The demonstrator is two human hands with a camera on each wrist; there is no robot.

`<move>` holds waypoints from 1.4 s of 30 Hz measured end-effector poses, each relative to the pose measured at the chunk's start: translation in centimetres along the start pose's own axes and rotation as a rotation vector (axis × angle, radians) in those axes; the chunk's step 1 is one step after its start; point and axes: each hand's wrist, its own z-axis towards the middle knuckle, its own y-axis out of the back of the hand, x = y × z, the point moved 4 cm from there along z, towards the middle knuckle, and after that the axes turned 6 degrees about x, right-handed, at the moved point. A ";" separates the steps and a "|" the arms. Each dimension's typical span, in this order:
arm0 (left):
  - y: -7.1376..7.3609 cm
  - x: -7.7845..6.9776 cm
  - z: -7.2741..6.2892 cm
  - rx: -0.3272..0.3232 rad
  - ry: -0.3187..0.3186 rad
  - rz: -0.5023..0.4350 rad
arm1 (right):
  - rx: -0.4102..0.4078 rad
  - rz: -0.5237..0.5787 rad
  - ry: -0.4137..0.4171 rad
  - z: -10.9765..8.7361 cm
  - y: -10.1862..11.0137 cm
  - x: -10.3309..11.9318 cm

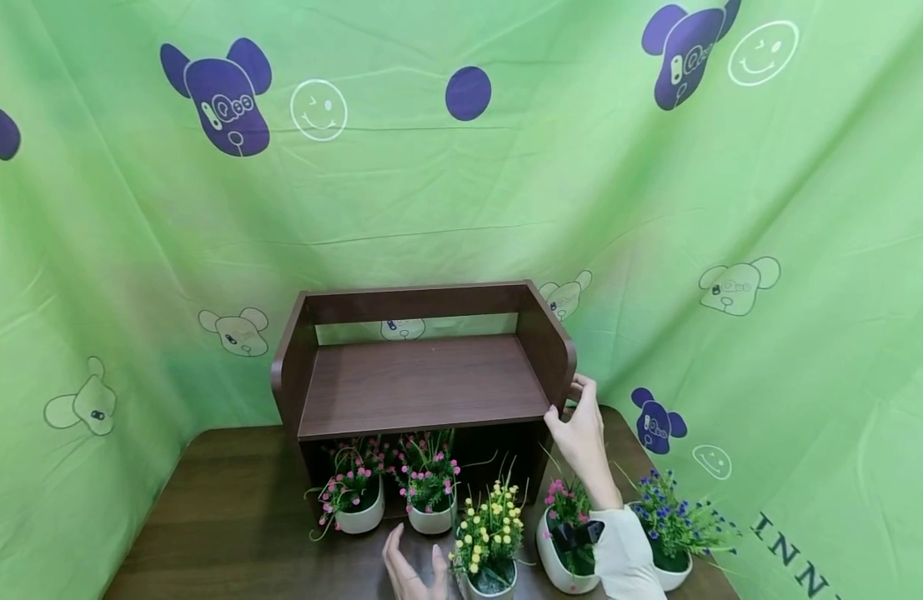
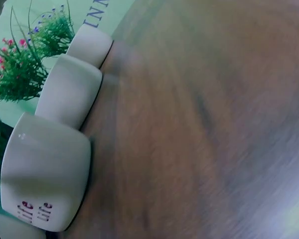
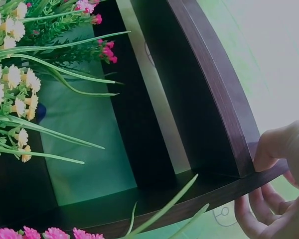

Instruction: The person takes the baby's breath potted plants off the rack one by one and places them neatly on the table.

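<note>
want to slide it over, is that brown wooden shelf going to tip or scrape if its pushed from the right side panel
Probably slides rather than tips: the wooden shelf looks wide, low and stiff. Its top tier is bare, so likely light enough. The right hand grips its right side panel, thumb in front, fingers behind. Two pink flower pots sit at its lower opening and might get dragged or knocked.

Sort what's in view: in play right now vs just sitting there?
In play:
- right hand, gripping the dark wooden shelf by its right side panel
- left hand, open beside the yellow-flower pot

Sitting there:
- two pink-flower pots under the shelf
- pink-flower pot by the right sleeve
- blue-flower pot
- green printed backdrop
- table
</note>
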 end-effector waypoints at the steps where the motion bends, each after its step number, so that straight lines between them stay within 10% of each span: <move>1: 0.0 0.0 0.3 0.007 0.002 -0.003 | -0.002 0.000 0.000 0.0 0.0 0.0; 20: -1.3 1.3 3.9 0.238 0.284 0.057 | 0.009 -0.022 -0.005 0.0 0.0 0.0; 42: -3.2 2.0 4.3 0.363 0.336 0.100 | -0.011 -0.027 0.004 0.0 0.0 0.0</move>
